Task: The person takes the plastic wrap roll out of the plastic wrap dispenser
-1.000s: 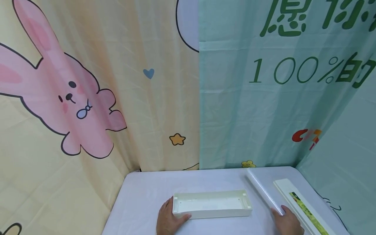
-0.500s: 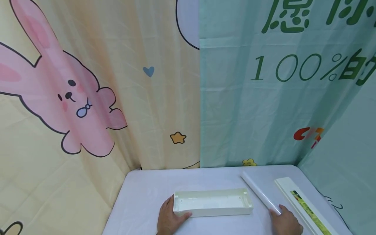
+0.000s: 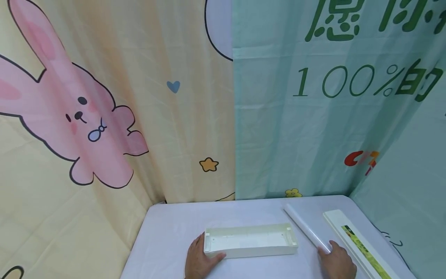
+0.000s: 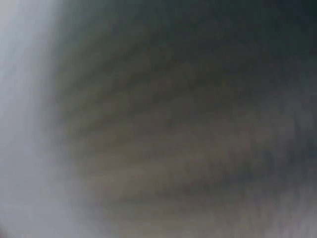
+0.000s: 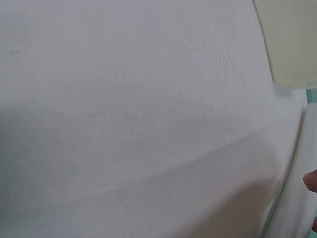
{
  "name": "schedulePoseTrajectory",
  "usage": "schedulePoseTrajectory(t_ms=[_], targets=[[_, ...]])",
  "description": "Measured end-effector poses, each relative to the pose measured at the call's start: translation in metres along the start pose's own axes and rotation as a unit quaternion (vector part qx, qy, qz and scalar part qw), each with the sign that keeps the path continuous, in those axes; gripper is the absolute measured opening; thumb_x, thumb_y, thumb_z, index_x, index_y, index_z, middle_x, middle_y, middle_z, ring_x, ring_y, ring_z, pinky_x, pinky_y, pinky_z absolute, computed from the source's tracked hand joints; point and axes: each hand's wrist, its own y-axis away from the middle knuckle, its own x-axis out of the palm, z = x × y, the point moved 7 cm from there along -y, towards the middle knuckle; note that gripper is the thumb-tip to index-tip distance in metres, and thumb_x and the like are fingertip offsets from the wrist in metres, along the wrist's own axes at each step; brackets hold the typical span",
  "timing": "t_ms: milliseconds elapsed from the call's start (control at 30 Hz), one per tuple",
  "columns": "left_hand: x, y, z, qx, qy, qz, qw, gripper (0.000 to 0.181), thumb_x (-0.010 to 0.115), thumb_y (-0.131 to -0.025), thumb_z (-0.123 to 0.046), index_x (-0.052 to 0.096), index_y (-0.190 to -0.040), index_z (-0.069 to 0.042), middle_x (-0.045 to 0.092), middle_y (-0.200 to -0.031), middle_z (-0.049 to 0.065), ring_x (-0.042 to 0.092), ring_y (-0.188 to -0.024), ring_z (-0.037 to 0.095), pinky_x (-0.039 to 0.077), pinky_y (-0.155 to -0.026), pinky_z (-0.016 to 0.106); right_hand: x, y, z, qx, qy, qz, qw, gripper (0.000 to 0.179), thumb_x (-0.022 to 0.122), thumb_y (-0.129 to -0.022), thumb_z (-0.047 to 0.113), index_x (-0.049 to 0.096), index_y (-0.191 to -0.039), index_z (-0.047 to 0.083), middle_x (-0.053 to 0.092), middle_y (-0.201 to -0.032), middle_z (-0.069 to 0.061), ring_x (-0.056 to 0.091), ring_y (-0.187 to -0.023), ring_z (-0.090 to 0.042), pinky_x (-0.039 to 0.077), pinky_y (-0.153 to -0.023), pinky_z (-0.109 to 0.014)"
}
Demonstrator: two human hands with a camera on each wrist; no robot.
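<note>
A long white plastic box (image 3: 251, 252) with no top on lies across the table, its hollow facing up. My left hand (image 3: 200, 259) grips its left end, thumb along the front wall and fingers at the end wall. To the box's right, a roll of clear plastic wrap (image 3: 306, 228) slants over the table; my right hand (image 3: 337, 261) holds its near end. In the right wrist view, the roll (image 5: 293, 213) runs down the right edge with a fingertip (image 5: 311, 181) on it, and a corner of the box (image 5: 293, 42) shows above. The left wrist view is dark and blurred.
A long white lid (image 3: 334, 220) with a green and yellow label strip lies at the table's right side, beyond my right hand. White cloth covers the table (image 3: 167, 232). Printed curtains (image 3: 188, 128) stand behind it and along both sides.
The far end of the plastic wrap roll has swung left, towards the box, and my right hand has shifted slightly left with it. The left hand stays on the box.
</note>
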Motion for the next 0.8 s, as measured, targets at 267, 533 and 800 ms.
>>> schedulePoseTrajectory(t_ms=[267,533,800], targets=[[-0.002,-0.002,0.002,-0.009,-0.005,0.023,0.9997,0.118,0.074,-0.063,-0.085,0.048,-0.147,-0.005,0.064,-0.137,0.012,0.058,-0.127,0.032,0.047,-0.109,0.053,0.000,0.008,0.040,-0.097,0.003,-0.050,0.9940,0.061,0.074,-0.090,0.028,0.054,-0.134,-0.008,0.055,-0.132,-0.033,0.053,-0.124,-0.051,0.040,-0.110,-0.065],[-0.006,-0.006,0.007,-0.015,0.014,0.072,0.9972,0.121,0.074,-0.064,-0.085,0.042,-0.151,-0.007,0.059,-0.143,0.010,0.054,-0.132,0.030,0.044,-0.114,0.053,0.002,0.010,0.086,-0.225,0.011,-0.053,0.9728,0.051,0.068,-0.094,0.024,0.057,-0.135,-0.005,0.054,-0.138,-0.032,0.053,-0.127,-0.050,0.042,-0.109,-0.065],[-0.025,-0.007,0.010,0.018,0.011,0.130,0.9913,0.120,0.080,-0.068,-0.073,0.038,-0.155,-0.003,0.052,-0.153,0.016,0.046,-0.141,0.043,0.040,-0.116,0.063,-0.012,-0.019,0.092,-0.261,0.038,-0.047,0.9635,0.051,0.068,-0.094,0.024,0.057,-0.134,-0.005,0.056,-0.135,-0.034,0.056,-0.122,-0.052,0.047,-0.104,-0.066]])
